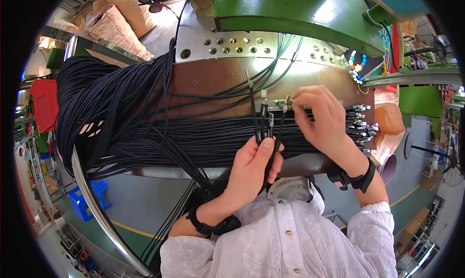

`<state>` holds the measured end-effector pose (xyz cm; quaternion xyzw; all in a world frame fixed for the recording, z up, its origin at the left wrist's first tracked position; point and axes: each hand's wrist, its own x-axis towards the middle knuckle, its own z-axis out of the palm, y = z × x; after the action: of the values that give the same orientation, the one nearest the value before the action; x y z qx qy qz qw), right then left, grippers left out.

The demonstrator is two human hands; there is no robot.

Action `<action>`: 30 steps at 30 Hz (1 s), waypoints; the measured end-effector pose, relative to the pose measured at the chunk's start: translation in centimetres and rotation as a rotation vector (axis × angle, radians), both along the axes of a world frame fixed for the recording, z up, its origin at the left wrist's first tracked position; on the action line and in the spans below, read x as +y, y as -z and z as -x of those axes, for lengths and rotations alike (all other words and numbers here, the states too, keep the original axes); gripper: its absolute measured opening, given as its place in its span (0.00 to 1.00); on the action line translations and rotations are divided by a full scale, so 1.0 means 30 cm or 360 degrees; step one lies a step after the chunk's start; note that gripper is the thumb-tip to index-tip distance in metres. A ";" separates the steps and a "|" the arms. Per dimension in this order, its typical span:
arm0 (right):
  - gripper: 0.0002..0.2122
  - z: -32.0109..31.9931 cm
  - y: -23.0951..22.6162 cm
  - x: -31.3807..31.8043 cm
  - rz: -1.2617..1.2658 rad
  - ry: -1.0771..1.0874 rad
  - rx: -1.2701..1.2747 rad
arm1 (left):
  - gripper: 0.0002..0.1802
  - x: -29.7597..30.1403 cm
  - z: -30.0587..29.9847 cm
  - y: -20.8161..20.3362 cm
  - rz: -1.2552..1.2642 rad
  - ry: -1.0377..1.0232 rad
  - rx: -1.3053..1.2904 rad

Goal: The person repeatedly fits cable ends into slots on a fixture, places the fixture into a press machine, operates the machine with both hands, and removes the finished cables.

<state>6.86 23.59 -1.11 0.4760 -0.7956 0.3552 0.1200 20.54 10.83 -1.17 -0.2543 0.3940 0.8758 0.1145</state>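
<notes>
There is one left hand (251, 169) and one right hand (322, 115), two black wristbands (364, 179), one blue plastic stool (80, 206), one brown counter (208, 81). The black cables (218, 131) are too many for exact counting.

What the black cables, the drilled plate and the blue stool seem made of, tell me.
Black cables: likely rubber or soft plastic sheathing, satin, judging by the smooth bends and faint sheen.
Drilled plate: apparently bare metal, silvery and shiny around its holes; which metal, I can't tell.
Blue stool: probably moulded plastic, given its uniform bright colour.
</notes>
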 end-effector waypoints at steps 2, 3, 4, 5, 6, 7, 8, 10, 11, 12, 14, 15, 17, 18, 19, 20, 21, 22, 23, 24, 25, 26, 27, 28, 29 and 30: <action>0.11 -0.022 -0.011 -0.001 -0.0011 -0.0054 0.0179 | 0.15 -0.009 0.003 0.001 -0.0004 -0.0014 0.0012; 0.11 -0.019 -0.014 -0.008 -0.0015 -0.0056 0.0175 | 0.15 -0.006 0.007 -0.007 -0.0011 0.0047 -0.0004; 0.10 -0.008 -0.016 -0.018 -0.0047 -0.0058 0.0196 | 0.15 -0.003 0.010 -0.016 -0.0018 0.0109 -0.0019; 0.10 0.006 -0.018 -0.026 -0.0080 -0.0058 0.0222 | 0.15 0.000 0.016 -0.018 -0.0024 0.0172 -0.0028; 0.09 0.015 -0.018 -0.030 -0.0111 -0.0059 0.0247 | 0.15 0.002 0.014 -0.011 -0.0027 0.0172 -0.0027; 0.09 0.017 -0.011 -0.029 -0.0113 -0.0061 0.0248 | 0.14 0.007 0.005 0.002 0.0071 0.0103 0.0057; 0.09 0.019 0.003 -0.028 -0.0087 -0.0073 0.0088 | 0.14 0.011 -0.004 0.016 0.0170 0.0032 0.0141; 0.08 0.018 0.026 -0.025 -0.0033 -0.0095 -0.0235 | 0.14 0.007 -0.004 0.015 0.0273 -0.0039 0.0219; 0.08 0.017 0.028 -0.022 -0.0031 -0.0096 -0.0238 | 0.14 -0.004 0.004 -0.003 0.0175 -0.0074 0.0180; 0.08 0.016 0.028 -0.018 -0.0067 -0.0107 -0.0315 | 0.14 -0.015 0.012 -0.022 0.0078 -0.0108 0.0143; 0.08 0.013 0.026 -0.013 -0.0140 -0.0126 -0.0464 | 0.14 -0.023 0.018 -0.032 -0.0017 -0.0139 0.0106; 0.08 0.014 0.027 -0.013 -0.0140 -0.0128 -0.0462 | 0.14 -0.019 0.021 -0.031 -0.0074 -0.0132 0.0099; 0.08 0.015 0.031 -0.014 -0.0204 -0.0151 -0.0328 | 0.15 -0.011 0.027 -0.029 -0.0189 -0.0111 0.0089; 0.09 0.016 0.030 -0.013 -0.0237 -0.0159 -0.0260 | 0.15 -0.008 0.028 -0.025 -0.0190 -0.0108 0.0093; 0.09 0.013 0.016 -0.009 -0.0237 -0.0154 -0.0255 | 0.16 -0.007 0.029 -0.019 -0.0204 -0.0085 0.0088; 0.09 0.004 -0.014 -0.003 -0.0207 -0.0164 -0.0086 | 0.16 -0.006 0.028 -0.014 -0.0218 -0.0058 0.0081; 0.09 -0.006 -0.046 0.004 -0.0177 -0.0172 0.0083 | 0.17 -0.006 0.031 -0.018 -0.0233 -0.0031 0.0073; 0.09 -0.011 -0.063 0.008 -0.0147 -0.0181 0.0251 | 0.17 -0.007 0.031 -0.024 -0.0234 -0.0022 0.0074; 0.09 -0.010 -0.067 0.010 -0.0148 -0.0173 0.0251 | 0.18 -0.010 0.028 -0.034 -0.0195 0.0053 0.0089; 0.10 -0.006 -0.069 0.008 -0.0145 -0.0259 0.0321 | 0.18 -0.015 0.028 -0.050 -0.0155 0.0128 0.0103; 0.11 0.003 -0.071 0.008 -0.0142 -0.0342 0.0395 | 0.19 -0.019 0.034 -0.064 -0.0115 0.0205 0.0123; 0.12 0.009 -0.072 0.010 -0.0138 -0.0428 0.0468 | 0.19 -0.022 0.034 -0.076 -0.0114 0.0213 0.0125; 0.12 0.009 -0.067 0.015 -0.0138 -0.0422 0.0469 | 0.19 -0.025 0.027 -0.088 -0.0078 0.0316 0.0108; 0.12 0.006 -0.054 0.020 -0.0080 -0.0354 0.0481 | 0.20 -0.028 0.020 -0.097 -0.0042 0.0418 0.0090; 0.12 0.004 -0.040 0.024 -0.0021 -0.0287 0.0491 | 0.20 -0.028 0.019 -0.100 -0.0007 0.0518 0.0071; 0.13 0.000 -0.032 0.023 0.0041 -0.0227 0.0497 | 0.20 -0.027 0.019 -0.099 -0.0004 0.0515 0.0064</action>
<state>6.87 24.27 -0.14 0.5790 -0.7268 0.2947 0.2229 19.97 10.00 1.80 -0.1697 0.4310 0.8513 0.2463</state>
